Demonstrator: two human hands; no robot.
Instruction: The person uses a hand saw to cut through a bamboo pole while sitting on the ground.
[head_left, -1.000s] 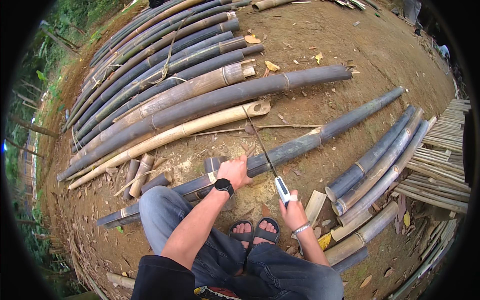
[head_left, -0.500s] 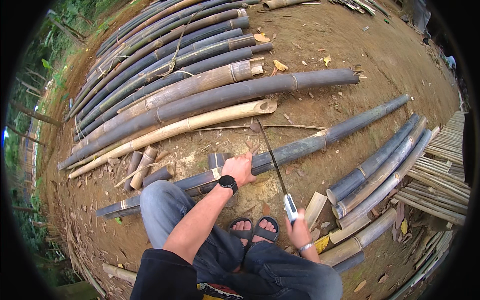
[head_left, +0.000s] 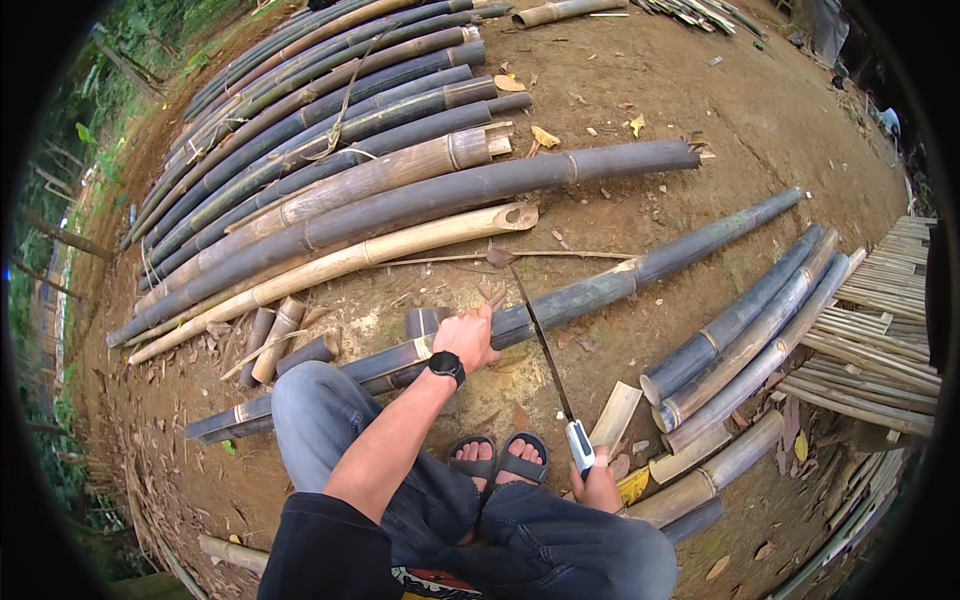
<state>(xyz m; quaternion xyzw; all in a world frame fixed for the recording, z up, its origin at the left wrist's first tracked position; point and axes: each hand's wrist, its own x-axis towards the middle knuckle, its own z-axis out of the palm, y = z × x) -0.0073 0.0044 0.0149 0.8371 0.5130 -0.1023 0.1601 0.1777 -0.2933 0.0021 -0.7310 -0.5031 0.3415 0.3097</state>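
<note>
A long dark bamboo pole runs slantwise in front of me, from the lower left past my knee to the upper right. My left hand presses down on it with the fingers curled round its top. In my right hand is a handsaw with a white and dark handle. Its long thin blade lies across the pole, a little to the right of my left hand. A short dark bamboo piece lies by the left hand, against the pole's far side. Where the teeth meet the pole is too small to make out.
Many bamboo poles lie side by side at the upper left. Cut lengths and slatted bamboo lie on the right. Short offcuts sit left of the pole. My sandalled feet are close below the blade.
The saw and my right hand have drawn back toward my body, and more of the blade is on my side of the pole. My left hand keeps its place on the pole.
</note>
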